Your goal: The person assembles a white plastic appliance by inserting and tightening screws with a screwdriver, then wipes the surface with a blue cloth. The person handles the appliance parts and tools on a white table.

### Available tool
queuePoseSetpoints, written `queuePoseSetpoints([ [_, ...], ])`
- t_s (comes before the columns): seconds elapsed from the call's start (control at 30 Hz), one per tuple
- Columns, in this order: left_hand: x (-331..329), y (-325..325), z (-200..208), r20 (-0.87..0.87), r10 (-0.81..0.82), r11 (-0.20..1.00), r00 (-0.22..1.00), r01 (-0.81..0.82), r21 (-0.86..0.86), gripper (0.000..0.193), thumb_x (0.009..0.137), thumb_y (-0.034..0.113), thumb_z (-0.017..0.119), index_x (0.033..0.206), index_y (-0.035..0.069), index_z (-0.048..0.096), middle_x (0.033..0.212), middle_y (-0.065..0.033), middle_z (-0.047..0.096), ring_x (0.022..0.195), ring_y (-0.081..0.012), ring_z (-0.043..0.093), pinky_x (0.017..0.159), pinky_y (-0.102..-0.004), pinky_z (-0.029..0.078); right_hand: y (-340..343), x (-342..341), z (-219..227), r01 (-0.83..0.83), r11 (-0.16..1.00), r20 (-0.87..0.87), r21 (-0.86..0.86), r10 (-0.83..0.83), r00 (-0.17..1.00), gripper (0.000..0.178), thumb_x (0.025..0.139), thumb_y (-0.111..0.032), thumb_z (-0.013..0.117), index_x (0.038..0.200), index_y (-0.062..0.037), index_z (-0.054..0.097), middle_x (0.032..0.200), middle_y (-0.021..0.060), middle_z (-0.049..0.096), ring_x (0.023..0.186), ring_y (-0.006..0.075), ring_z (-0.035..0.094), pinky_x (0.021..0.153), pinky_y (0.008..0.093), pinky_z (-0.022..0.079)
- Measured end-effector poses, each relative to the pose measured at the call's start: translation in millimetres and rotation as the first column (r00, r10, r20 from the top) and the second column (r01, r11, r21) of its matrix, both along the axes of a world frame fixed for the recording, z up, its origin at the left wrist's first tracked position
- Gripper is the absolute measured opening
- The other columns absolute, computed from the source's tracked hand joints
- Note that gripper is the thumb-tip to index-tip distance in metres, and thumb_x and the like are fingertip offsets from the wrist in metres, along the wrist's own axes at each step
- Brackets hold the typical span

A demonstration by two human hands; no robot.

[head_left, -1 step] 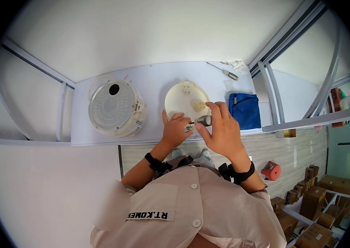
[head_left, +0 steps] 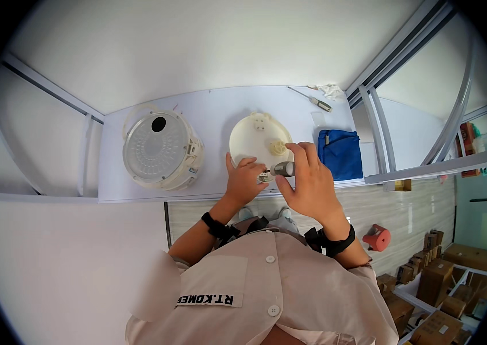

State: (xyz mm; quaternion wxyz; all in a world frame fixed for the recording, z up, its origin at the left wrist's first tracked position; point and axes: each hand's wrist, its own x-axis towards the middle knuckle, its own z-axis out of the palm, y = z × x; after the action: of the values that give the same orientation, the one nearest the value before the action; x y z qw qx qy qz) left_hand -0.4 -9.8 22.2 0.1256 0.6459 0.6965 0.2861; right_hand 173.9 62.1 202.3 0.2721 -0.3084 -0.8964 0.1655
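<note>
A round cream plastic lid (head_left: 243,142), shaped like an appliance cover, lies on the white table in front of me. My left hand (head_left: 244,180) grips its near left edge, thumb outside and fingers bent over the rim. In my right hand (head_left: 312,183) is a screwdriver (head_left: 284,168) with a grey handle, held between thumb and fingers. It lies almost level, pointing left at the near rim of the lid beside my left fingertips. The tip's exact contact point is hidden by those fingers. A small coiled pale yellow piece (head_left: 278,148) rests inside the lid.
To the left stands a round white appliance body (head_left: 157,150) with a clear ribbed top. A blue cloth pouch (head_left: 341,154) lies at the right, with a second screwdriver (head_left: 319,104) and crumpled white tissue (head_left: 332,91) behind it. Metal frame posts (head_left: 377,131) border the table.
My right thumb has shifted slightly down and away from the screwdriver handle. The lid and my left hand stay in place.
</note>
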Motion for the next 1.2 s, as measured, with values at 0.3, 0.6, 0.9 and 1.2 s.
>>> queuePoseSetpoints([
  [0.3, 4.1, 1.9, 6.1, -0.023, 0.003, 1.0, 1.0, -0.003, 0.0, 0.042, 0.071, 0.029, 0.091, 0.109, 0.016, 0.077, 0.112, 0.0012, 0.079, 0.133, -0.0221, 0.058, 0.119, -0.0784, 0.012, 0.6, 5.0, -2.5, 0.061, 0.998, 0.172, 0.013, -0.062, 0.983, 0.039, 0.087, -0.015, 0.079, 0.119, -0.0037, 0.06, 0.099, 0.0134, 0.064, 0.076, 0.0333, 0.068, 0.064, 0.0418, 0.053],
  [0.6, 3.0, 5.4, 13.0, -0.038, -0.041, 0.995, 0.998, 0.037, -0.095, 0.058, 0.071, 0.026, 0.092, 0.125, 0.013, 0.076, 0.114, 0.0011, 0.078, 0.131, -0.0216, 0.059, 0.12, -0.0775, 0.012, -1.4, 10.7, 8.0, -0.009, 0.992, 0.14, 0.129, -0.009, 0.99, 0.039, 0.086, -0.023, 0.08, 0.116, -0.0045, 0.063, 0.101, 0.0132, 0.061, 0.084, 0.0326, 0.07, 0.064, 0.0391, 0.055],
  [0.9, 3.2, 5.9, 11.4, 0.108, 0.02, 0.995, 0.994, -0.009, -0.097, 0.119, 0.066, 0.029, 0.095, 0.165, 0.004, 0.033, 0.117, 0.0027, 0.079, 0.125, -0.0245, 0.062, 0.122, -0.0738, 0.009, -0.5, 10.5, 12.4, 0.198, 0.977, 0.435, -0.083, -0.144, 0.889, 0.04, 0.089, -0.024, 0.079, 0.12, -0.0061, 0.063, 0.097, 0.0135, 0.062, 0.082, 0.0312, 0.07, 0.062, 0.0401, 0.055],
  [1.2, 5.3, 7.1, 8.6, 0.056, 0.007, 0.995, 0.998, -0.002, -0.099, 0.117, 0.068, 0.027, 0.095, 0.161, -0.007, 0.031, 0.118, 0.0017, 0.078, 0.125, -0.0244, 0.061, 0.121, -0.0776, 0.009, 2.8, 17.2, 8.2, -0.068, 0.994, 0.166, 0.09, 0.052, 0.985, 0.03, 0.09, -0.025, 0.078, 0.109, -0.0076, 0.062, 0.095, 0.0131, 0.061, 0.08, 0.0305, 0.069, 0.062, 0.0402, 0.054],
])
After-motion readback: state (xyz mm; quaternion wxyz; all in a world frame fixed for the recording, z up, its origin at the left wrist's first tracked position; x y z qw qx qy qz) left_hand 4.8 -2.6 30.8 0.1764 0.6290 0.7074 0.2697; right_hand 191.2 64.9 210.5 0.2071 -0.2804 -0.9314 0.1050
